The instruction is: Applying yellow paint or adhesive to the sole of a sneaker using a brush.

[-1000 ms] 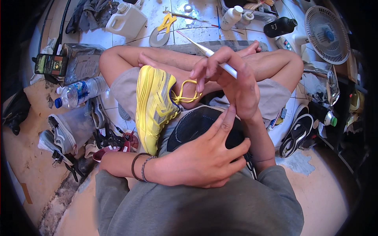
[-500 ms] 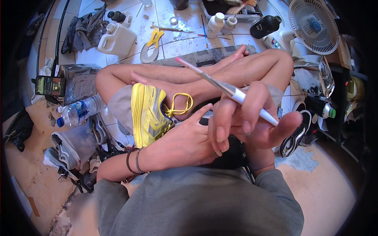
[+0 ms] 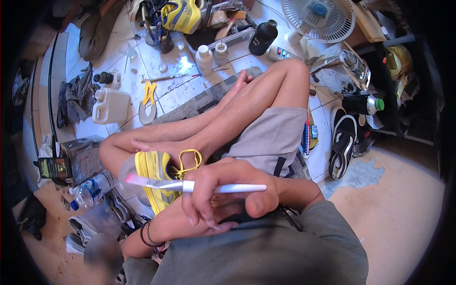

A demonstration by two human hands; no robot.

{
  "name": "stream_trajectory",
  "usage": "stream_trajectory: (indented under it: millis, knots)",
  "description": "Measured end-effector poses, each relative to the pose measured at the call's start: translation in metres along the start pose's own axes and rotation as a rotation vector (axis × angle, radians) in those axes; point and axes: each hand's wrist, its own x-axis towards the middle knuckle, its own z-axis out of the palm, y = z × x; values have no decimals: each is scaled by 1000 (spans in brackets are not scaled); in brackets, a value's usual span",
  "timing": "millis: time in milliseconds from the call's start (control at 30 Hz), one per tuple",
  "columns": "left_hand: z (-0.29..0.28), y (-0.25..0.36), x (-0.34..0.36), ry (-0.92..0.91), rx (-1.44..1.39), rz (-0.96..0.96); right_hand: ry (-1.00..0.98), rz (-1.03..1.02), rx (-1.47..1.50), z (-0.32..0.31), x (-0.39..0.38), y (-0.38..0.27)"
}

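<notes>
Brush [image 3: 240, 188], slim and white-handled, held in the bent fingers of my right hand [image 3: 244, 175], presumably keeping its tip clear. Left hand [image 3: 183, 222] partly hidden; its grip I cannot tell. Yellow-and-grey running shoe [image 3: 148, 164] rests against grey cloth shorts [image 3: 270, 137], probably for support.

Brush swung down flat over the yellow shoe
So a second ago the right hand [image 3: 235, 172] had the brush [image 3: 240, 188] tipped up, clear of the yellow shoe [image 3: 149, 166]; now it's dropped lower and further left, brush nearly level, pink bristles pointing left and blocking part of the shoe from view. Left hand [image 3: 185, 227] has ended up mostly hidden behind it. View's turned too: a second yellow shoe [image 3: 187, 16] popped in up top.
</notes>
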Motion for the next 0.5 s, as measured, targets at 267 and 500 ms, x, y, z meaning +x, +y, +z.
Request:
stream_trajectory:
  millis: [267, 500]
  knots:
    - [6, 3, 5, -45, 148, -95, 9, -95, -118, -9, -11, 0]
    - [2, -1, 44, -102, 227, 51, 205, -220, -363, -29, -47, -24]
